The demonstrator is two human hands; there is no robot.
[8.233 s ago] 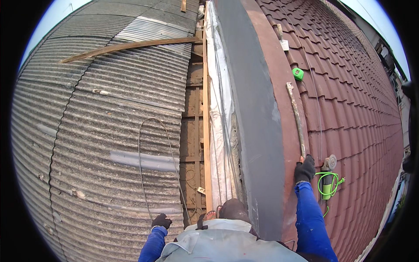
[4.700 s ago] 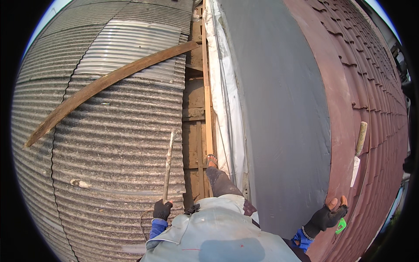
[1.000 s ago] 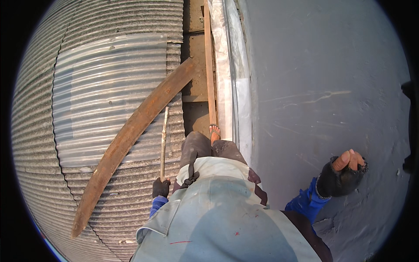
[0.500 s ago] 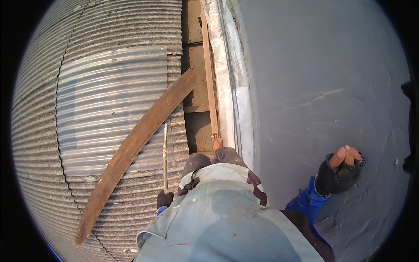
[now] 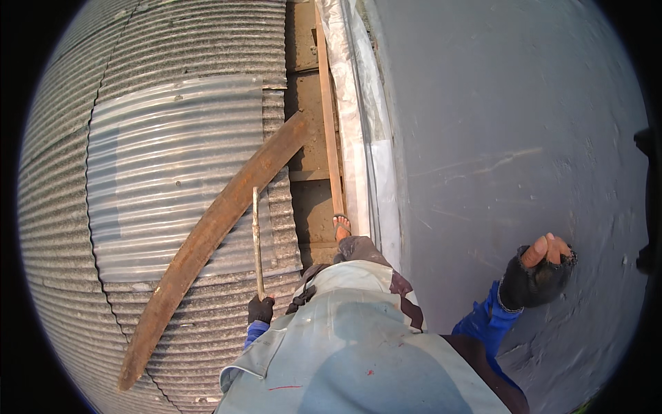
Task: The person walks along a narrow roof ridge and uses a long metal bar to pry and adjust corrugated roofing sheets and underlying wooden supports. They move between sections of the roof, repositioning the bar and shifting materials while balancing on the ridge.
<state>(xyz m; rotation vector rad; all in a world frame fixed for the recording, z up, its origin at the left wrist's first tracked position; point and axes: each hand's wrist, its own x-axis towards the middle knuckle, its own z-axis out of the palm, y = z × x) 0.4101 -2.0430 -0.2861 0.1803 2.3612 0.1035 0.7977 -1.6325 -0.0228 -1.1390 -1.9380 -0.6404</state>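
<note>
My left hand (image 5: pixel 261 309), in a black fingerless glove, is closed around the lower end of a thin, bark-stained wooden stick (image 5: pixel 257 241). The stick points up and forward over the corrugated roofing, its tip in front of a long rusty-brown board (image 5: pixel 214 228). On the right, my right hand (image 5: pixel 541 270) is raised against the grey surface (image 5: pixel 476 138), in a worn black fingerless glove with a blue sleeve. Its bare fingertips are curled together, with no object visible in them; whether it touches the surface I cannot tell.
Corrugated sheets (image 5: pixel 55 228) cover the left, with a translucent panel (image 5: pixel 172 159) among them. A narrow gutter-like channel (image 5: pixel 307 148) runs ahead, holding a long wooden strip (image 5: pixel 326 103). My sandalled foot (image 5: pixel 342 226) stands there. White plastic sheeting (image 5: pixel 350 138) lines the grey surface's edge.
My left hand and the stick have shifted slightly up and left, showing more of the blue cuff. My right hand stays nearly where it was.
</note>
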